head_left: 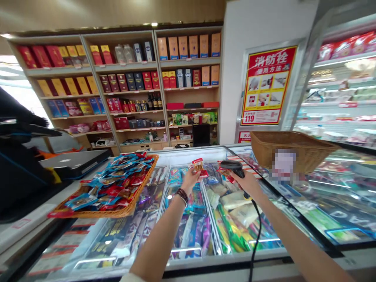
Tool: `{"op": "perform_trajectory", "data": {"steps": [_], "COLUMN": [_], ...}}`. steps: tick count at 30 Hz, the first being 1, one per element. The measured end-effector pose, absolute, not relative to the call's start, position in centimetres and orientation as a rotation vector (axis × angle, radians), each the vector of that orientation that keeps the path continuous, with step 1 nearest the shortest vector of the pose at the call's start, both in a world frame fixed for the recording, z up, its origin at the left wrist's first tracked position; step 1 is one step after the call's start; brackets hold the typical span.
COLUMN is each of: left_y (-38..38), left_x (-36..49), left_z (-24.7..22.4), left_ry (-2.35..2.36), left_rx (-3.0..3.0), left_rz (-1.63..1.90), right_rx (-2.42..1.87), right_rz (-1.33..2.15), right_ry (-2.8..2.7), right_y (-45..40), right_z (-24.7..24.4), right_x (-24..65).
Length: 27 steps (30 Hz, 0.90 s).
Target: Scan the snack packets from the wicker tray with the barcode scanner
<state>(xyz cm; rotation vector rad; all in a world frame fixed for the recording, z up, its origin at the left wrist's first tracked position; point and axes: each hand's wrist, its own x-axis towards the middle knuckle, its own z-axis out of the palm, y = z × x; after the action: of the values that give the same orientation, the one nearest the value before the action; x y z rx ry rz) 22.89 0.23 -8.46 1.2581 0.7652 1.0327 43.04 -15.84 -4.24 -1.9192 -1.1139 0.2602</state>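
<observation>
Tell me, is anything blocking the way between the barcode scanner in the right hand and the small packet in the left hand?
Nothing visible does. The black barcode scanner in the right hand has only open air between it and the red-and-yellow packet in the left hand, both held above the chest freezer.

Two hands [190,181] [246,184], one barcode scanner [232,167], one snack packet [198,167].

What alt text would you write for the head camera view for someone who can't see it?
A left hand holds a small red packet up to a barcode scanner in the right hand, above a shop freezer.
</observation>
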Motion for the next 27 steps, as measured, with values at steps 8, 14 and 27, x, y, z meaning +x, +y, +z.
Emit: {"op": "perform_trajectory", "data": {"steps": [8, 14, 27], "left_y": [-2.7, -4.0, 0.0], "left_x": [34.2, 33.3, 9.0], "left_z": [-6.7, -6.5, -3.4], "left_ry": [0.482, 0.402, 1.07], "left_rx": [1.192, 1.216, 1.759], "left_rz": [0.82, 0.806, 1.427], "right_rx": [-1.939, -1.958, -1.573], "right_rz": [0.194, 0.21, 0.391], "right_ry": [-0.988, -0.963, -1.251], "right_y": [-20.7, -20.9, -11.0], "right_z": [-4.6, -5.3, -4.4], "right_x": [48.8, 47.6, 33.1]}}
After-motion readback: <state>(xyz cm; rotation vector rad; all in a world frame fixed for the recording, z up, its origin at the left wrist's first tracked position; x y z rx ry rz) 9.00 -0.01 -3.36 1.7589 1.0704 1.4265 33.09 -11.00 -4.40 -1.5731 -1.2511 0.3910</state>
